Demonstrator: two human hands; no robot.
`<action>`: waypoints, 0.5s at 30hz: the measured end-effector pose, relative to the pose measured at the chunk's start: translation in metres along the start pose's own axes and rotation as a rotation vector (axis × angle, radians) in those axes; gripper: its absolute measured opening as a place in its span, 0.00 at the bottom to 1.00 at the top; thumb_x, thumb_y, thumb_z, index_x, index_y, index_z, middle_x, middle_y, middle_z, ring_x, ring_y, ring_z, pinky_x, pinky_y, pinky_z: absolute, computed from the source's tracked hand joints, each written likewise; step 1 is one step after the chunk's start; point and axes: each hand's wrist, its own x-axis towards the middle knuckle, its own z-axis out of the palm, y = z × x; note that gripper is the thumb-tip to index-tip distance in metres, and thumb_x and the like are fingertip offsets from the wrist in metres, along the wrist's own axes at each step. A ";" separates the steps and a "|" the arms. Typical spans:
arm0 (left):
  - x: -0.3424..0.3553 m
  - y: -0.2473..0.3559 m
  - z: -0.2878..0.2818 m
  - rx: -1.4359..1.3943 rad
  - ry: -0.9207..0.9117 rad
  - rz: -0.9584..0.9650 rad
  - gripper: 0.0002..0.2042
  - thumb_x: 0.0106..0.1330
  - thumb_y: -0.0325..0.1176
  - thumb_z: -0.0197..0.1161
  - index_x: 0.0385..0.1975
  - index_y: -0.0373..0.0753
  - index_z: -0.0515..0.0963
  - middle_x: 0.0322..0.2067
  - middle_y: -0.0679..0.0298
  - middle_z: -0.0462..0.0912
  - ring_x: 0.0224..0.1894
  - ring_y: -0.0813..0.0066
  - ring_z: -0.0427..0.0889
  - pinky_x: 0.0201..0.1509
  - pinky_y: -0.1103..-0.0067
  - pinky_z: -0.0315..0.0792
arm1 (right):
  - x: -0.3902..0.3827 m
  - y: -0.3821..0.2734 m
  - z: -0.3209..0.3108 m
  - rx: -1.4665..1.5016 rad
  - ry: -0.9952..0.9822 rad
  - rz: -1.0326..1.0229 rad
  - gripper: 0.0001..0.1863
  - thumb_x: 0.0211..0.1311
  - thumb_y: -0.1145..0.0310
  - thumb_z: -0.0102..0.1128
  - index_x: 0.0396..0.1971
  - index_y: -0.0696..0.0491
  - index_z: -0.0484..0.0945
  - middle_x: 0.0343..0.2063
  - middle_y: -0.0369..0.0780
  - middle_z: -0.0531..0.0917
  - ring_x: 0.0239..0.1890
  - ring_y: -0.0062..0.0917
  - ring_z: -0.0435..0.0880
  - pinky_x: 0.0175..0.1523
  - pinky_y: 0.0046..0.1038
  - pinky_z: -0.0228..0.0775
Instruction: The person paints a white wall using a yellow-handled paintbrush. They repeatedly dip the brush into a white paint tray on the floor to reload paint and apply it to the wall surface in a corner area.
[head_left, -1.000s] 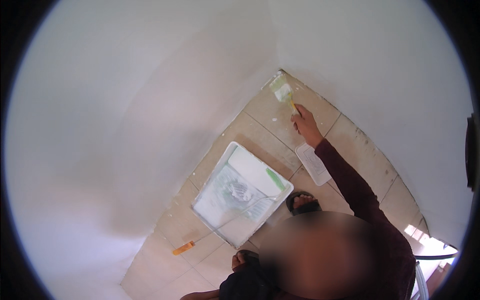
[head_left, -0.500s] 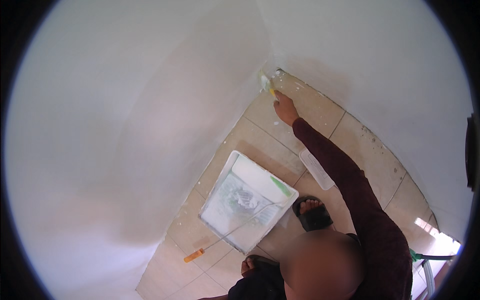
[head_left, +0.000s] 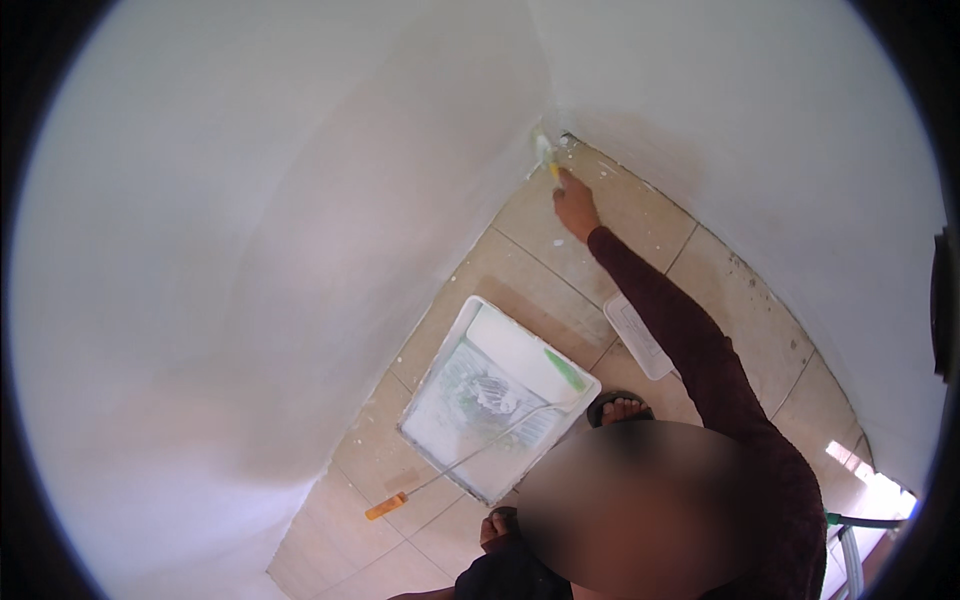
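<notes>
My right hand (head_left: pixel 577 205) reaches far forward, its fingers closed round the yellow handle of a paintbrush (head_left: pixel 545 150). The bristle end looks whitish and rests low against the left wall, close to the corner where the two walls meet the floor. My left hand is out of sight; only a bit of dark sleeve shows at the lower edge. Behind my right hand, a white paint tray (head_left: pixel 440 362) lies on the tiles with white paint in it. Across it rests a paint roller (head_left: pixel 385 506) with an orange handle and a thin wire frame, the handle sticking out over the near side.
A white rectangular plastic lid or box (head_left: pixel 638 340) sits partly under my right forearm. White walls (head_left: pixel 250 200) rise on both sides of the beige tile floor (head_left: pixel 545 255), which is specked with paint. My sandalled foot (head_left: pixel 618 408) is beside the tray. A metal-legged object (head_left: pixel 852 560) stands at lower right.
My right hand and the paintbrush have shifted slightly up and to the right, nearer the corner. The tray and roller have stayed where they were.
</notes>
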 end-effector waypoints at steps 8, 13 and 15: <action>0.005 -0.014 0.001 0.054 -0.023 0.014 0.16 0.70 0.43 0.54 0.28 0.35 0.78 0.21 0.61 0.79 0.26 0.72 0.76 0.33 0.73 0.70 | -0.083 -0.046 0.005 -0.040 -0.398 -0.181 0.24 0.59 0.75 0.52 0.58 0.58 0.70 0.48 0.56 0.77 0.52 0.47 0.76 0.59 0.37 0.67; 0.010 -0.022 -0.003 0.135 -0.044 0.073 0.17 0.70 0.44 0.54 0.29 0.35 0.78 0.23 0.59 0.80 0.27 0.71 0.77 0.35 0.72 0.71 | -0.037 -0.022 -0.028 -0.103 -0.395 -0.205 0.23 0.60 0.73 0.52 0.57 0.49 0.74 0.51 0.46 0.79 0.53 0.40 0.77 0.59 0.35 0.67; 0.007 -0.009 -0.004 0.154 -0.049 0.067 0.17 0.70 0.44 0.54 0.29 0.35 0.78 0.23 0.59 0.81 0.28 0.71 0.77 0.35 0.73 0.72 | 0.002 0.000 -0.048 -0.159 -0.251 -0.244 0.23 0.60 0.71 0.53 0.57 0.49 0.74 0.54 0.44 0.78 0.56 0.39 0.76 0.61 0.34 0.66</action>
